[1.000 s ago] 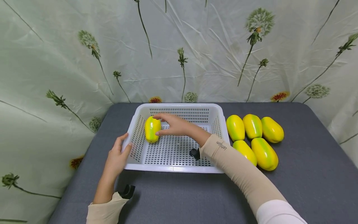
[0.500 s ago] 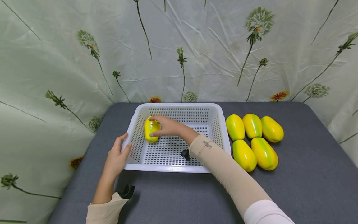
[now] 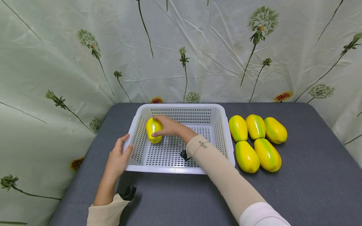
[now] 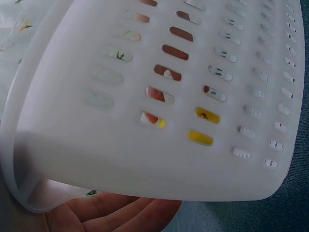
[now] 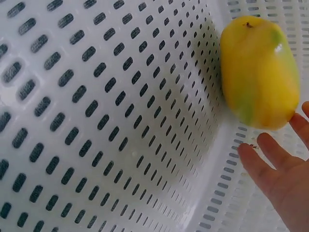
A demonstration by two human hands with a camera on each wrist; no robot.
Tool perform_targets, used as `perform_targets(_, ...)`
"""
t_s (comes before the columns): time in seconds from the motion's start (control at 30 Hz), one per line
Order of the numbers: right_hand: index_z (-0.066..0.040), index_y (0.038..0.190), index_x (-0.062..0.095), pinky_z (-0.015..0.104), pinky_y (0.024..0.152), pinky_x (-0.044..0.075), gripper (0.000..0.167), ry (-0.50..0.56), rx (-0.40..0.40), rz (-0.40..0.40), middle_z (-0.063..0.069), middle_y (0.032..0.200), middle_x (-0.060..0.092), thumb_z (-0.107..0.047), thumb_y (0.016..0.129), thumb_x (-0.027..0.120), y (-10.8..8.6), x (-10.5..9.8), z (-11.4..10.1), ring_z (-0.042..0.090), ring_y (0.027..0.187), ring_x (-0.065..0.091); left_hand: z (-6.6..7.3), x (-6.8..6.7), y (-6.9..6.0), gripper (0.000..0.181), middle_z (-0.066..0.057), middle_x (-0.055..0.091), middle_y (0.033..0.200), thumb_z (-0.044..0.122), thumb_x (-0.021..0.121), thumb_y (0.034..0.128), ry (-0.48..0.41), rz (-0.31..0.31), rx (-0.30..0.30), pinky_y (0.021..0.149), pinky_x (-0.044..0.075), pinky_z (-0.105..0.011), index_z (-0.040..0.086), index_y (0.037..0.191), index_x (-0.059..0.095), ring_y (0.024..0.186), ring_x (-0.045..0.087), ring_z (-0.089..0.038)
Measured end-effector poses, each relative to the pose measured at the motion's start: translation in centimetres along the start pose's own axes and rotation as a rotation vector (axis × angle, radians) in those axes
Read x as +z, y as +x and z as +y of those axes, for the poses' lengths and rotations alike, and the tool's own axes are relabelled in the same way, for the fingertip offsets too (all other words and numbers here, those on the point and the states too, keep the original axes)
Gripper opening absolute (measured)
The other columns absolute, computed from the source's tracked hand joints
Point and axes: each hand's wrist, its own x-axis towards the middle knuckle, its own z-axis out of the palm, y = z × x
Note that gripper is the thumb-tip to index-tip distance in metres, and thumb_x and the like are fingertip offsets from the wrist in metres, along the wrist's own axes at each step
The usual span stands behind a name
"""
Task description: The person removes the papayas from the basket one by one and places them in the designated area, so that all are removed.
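Note:
A white perforated plastic basket (image 3: 175,170) sits on the table. My left hand (image 3: 117,160) holds its left rim; in the left wrist view the fingers (image 4: 128,212) show low beside the basket's outer wall (image 4: 120,159). Inside, near the left wall, is a glossy yellow-green papaya (image 3: 152,127). My right hand (image 3: 171,127) reaches across and grips this papaya, thumb on its near part and a finger over its far end. From the right wrist, one finger touches the papaya (image 5: 260,72) and other fingertips (image 5: 248,152) show just past its end; the thumb is out of that view.
Several papayas (image 3: 255,127) lie in two rows on the grey cloth-covered table (image 3: 311,188), close to the basket's right side. A pale curtain (image 3: 215,53) with a dandelion print hangs behind the table. My right forearm (image 3: 223,175) crosses the basket's front rim.
My right hand has moved slightly left and over the papaya in the basket. The papaya has turned a little, its near end shifting right. My left hand has stayed in place.

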Motion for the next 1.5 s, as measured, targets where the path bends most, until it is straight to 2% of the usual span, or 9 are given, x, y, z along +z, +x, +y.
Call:
perform_targets(0.13, -0.014, 0.14, 0.029, 0.029, 0.097, 0.03, 0.079, -0.011, 0.008, -0.016, 0.003, 0.145, 0.023, -0.037, 0.076, 0.07, 0.0, 0.0, 0.0, 0.016, 0.126, 0.027, 0.2, 0.0, 0.0, 0.052, -0.023, 0.053, 0.119, 0.037, 0.041, 0.0934, 0.005, 0.0, 0.004, 0.057, 0.047, -0.046, 0.015, 0.139, 0.03, 0.083, 0.061, -0.032)
perform_targets(0.27, -0.014, 0.141, 0.027, 0.03, 0.096, 0.03, 0.082, -0.025, 0.013, -0.026, 0.004, 0.146, 0.02, -0.039, 0.075, 0.07, 0.3, 0.3, 0.2, 0.017, 0.127, 0.025, 0.5, -0.2, 0.1, 0.05, -0.024, 0.053, 0.119, 0.032, 0.042, 0.094, 0.021, -0.015, 0.006, 0.059, 0.048, -0.042, 0.014, 0.139, 0.03, 0.084, 0.061, -0.034)
perform_targets(0.47, -0.013, 0.139, 0.03, 0.029, 0.089, 0.035, 0.08, -0.001, 0.05, 0.013, 0.004, 0.14, 0.031, -0.039, 0.075, 0.07, 0.5, 0.7, 0.2, 0.016, 0.114, 0.038, 0.8, -0.3, 0.1, 0.049, -0.023, 0.051, 0.121, 0.031, 0.042, 0.0944, 0.024, -0.032, -0.013, 0.064, 0.047, -0.043, 0.014, 0.139, 0.03, 0.088, 0.06, -0.034)
perform_targets(0.6, -0.012, 0.138, 0.031, 0.029, 0.087, 0.037, 0.079, 0.027, 0.077, 0.027, 0.003, 0.134, 0.038, -0.033, 0.075, 0.072, 0.4, 0.8, 0.1, 0.015, 0.108, 0.042, 0.7, -0.2, 0.1, 0.05, -0.022, 0.05, 0.123, 0.032, 0.042, 0.0944, 0.017, -0.037, -0.014, 0.064, 0.047, -0.044, 0.015, 0.139, 0.029, 0.089, 0.059, -0.034)
perform_targets(0.8, -0.009, 0.138, 0.031, 0.029, 0.09, 0.035, 0.078, 0.055, 0.046, 0.014, 0.005, 0.135, 0.038, -0.022, 0.074, 0.073, 0.4, 0.6, 0.4, 0.016, 0.112, 0.042, 0.3, -0.1, 0.1, 0.05, -0.022, 0.051, 0.122, 0.032, 0.042, 0.0943, 0.017, -0.033, -0.009, 0.062, 0.048, -0.042, 0.015, 0.14, 0.029, 0.088, 0.06, -0.034)
perform_targets(1.07, -0.011, 0.135, 0.035, 0.027, 0.085, 0.038, 0.072, 0.115, 0.023, 0.013, 0.003, 0.129, 0.043, -0.02, 0.075, 0.073, 0.2, 0.2, 0.5, 0.014, 0.103, 0.045, 0.2, 0.0, 0.2, 0.05, -0.022, 0.051, 0.121, 0.031, 0.042, 0.0943, 0.016, -0.03, 0.002, 0.061, 0.048, -0.042, 0.014, 0.139, 0.029, 0.086, 0.06, -0.034)
perform_targets(1.3, -0.01, 0.137, 0.032, 0.028, 0.089, 0.036, 0.073, 0.184, -0.016, 0.017, 0.004, 0.133, 0.04, -0.017, 0.076, 0.072, -0.6, -0.6, 0.1, 0.015, 0.108, 0.043, 0.2, -0.1, 0.2, 0.05, -0.023, 0.051, 0.121, 0.033, 0.041, 0.0942, 0.022, -0.027, -0.006, 0.062, 0.048, -0.042, 0.014, 0.139, 0.029, 0.087, 0.06, -0.034)
perform_targets(1.5, -0.012, 0.136, 0.034, 0.028, 0.085, 0.039, 0.072, 0.183, -0.043, 0.041, 0.003, 0.132, 0.04, -0.019, 0.076, 0.072, -1.4, -1.2, -0.3, 0.014, 0.106, 0.044, 0.0, -0.2, 0.2, 0.05, -0.023, 0.052, 0.12, 0.032, 0.041, 0.0941, 0.023, -0.024, -0.003, 0.061, 0.048, -0.042, 0.015, 0.14, 0.029, 0.086, 0.06, -0.033)
